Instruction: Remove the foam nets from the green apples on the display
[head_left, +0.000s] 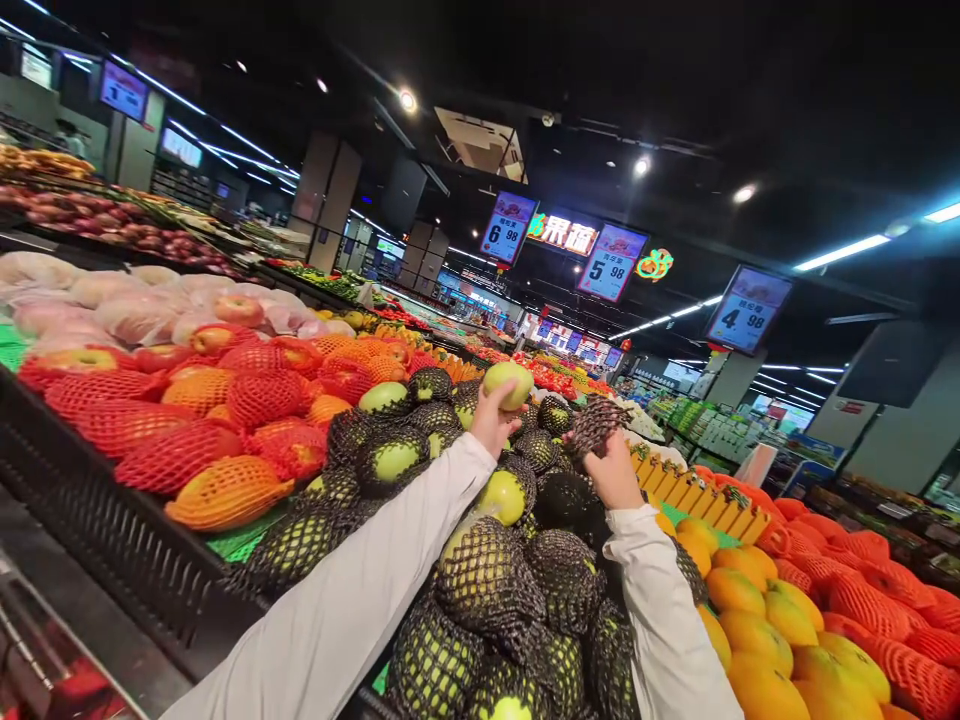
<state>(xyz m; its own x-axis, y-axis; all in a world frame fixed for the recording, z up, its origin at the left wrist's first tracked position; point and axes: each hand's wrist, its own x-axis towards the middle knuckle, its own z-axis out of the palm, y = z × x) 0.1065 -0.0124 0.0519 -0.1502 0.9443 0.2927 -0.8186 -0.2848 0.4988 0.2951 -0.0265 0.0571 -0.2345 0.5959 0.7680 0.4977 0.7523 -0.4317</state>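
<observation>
My left hand is closed around a bare green apple, lifted over the middle of the display. In my right hand a black foam net sleeve is gripped, bunched up; I cannot make out any fruit inside it. Below both hands lies a heap of green apples in black foam nets. Some of these apples, such as one green apple between my forearms, show partly uncovered at the top.
Red and orange netted apples lie to the left in a black slatted bin. Oranges and red-netted fruit are at the right, behind a yellow divider. Price signs hang overhead.
</observation>
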